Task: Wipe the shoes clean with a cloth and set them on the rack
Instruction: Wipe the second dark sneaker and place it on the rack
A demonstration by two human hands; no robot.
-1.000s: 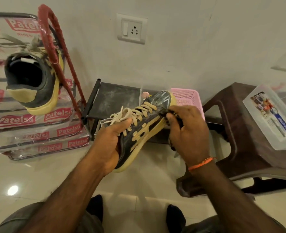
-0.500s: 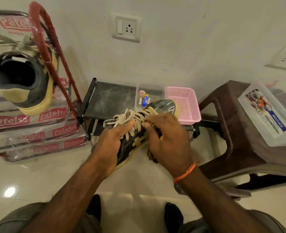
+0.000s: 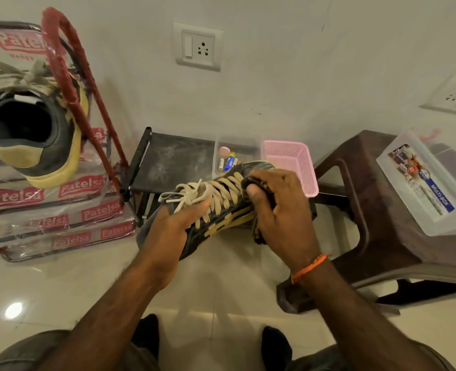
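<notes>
Held in mid-air at centre frame: a black sneaker with yellow stripes and cream laces (image 3: 223, 210), toe pointing toward 1 o'clock, heel toward 7. Left hand (image 3: 173, 231) wrapped around the heel half from below, thumb lying up across the laces, fingers curled under the sole. Right hand (image 3: 277, 207) clamped on a dark crumpled cloth (image 3: 259, 231), pressing it against the toe end and side of the sneaker, thumb on top, fingers (image 3: 283, 183) bent round the cloth; an orange thread band (image 3: 308, 266) at that wrist.

At 10 o'clock, a second black-and-yellow sneaker (image 3: 34, 129) resting heel-out on a plastic-wrapped metal shoe rack with a red frame tube (image 3: 68, 73), well apart from the held one. Behind the held sneaker at 12 o'clock, a low black stand (image 3: 173, 159) carrying a clear tray with small batteries (image 3: 228, 162) and a pink mesh plastic basket (image 3: 291, 162). At 3 o'clock, a brown plastic stool (image 3: 382, 223) with a clear lidded plastic box (image 3: 422, 183) on top. White wall socket (image 3: 197, 46) at 12 o'clock high. Glossy cream tile floor (image 3: 60, 290) beneath.
</notes>
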